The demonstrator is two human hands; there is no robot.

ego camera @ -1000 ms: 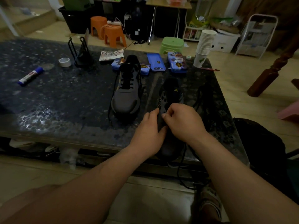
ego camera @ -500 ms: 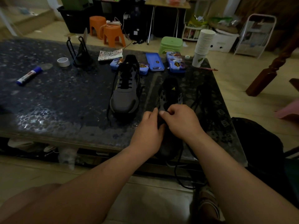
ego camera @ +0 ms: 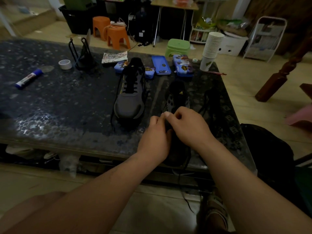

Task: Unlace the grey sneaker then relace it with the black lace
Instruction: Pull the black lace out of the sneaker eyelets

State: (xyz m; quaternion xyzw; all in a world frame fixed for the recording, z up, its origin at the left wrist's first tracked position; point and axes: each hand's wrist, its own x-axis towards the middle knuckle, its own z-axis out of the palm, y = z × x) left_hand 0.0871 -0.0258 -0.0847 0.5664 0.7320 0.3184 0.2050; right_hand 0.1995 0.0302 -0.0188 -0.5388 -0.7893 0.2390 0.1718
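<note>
— Grey sneaker [ego camera: 177,100]: where does it lie in the head view?
— Lower centre-right, on the dark speckled bench [ego camera: 67,107], with the toe at the near edge and the heel away. Both hands cover its middle. The second sneaker [ego camera: 130,100] stands just to its left, centre frame, laced in black.
— And the hands?
— The right hand [ego camera: 189,129] has its fingers curled, thumb and forefinger pinched together over the eyelets. What sits in the pinch is too dark to see. I take it for the black lace [ego camera: 179,178], which has one end hanging off the bench edge below the toe. The left hand [ego camera: 155,137] touches the right, back to the camera, fingertips hidden. Whether it holds anything I cannot tell.
— Which step, then?
— Working the lower eyelets, I judge. The frame does not settle whether that is unlacing or relacing.
— Next move?
— A firm pinch on the lace and a steady pull through one eyelet, while the other hand keeps the sneaker from sliding off the edge.
</note>
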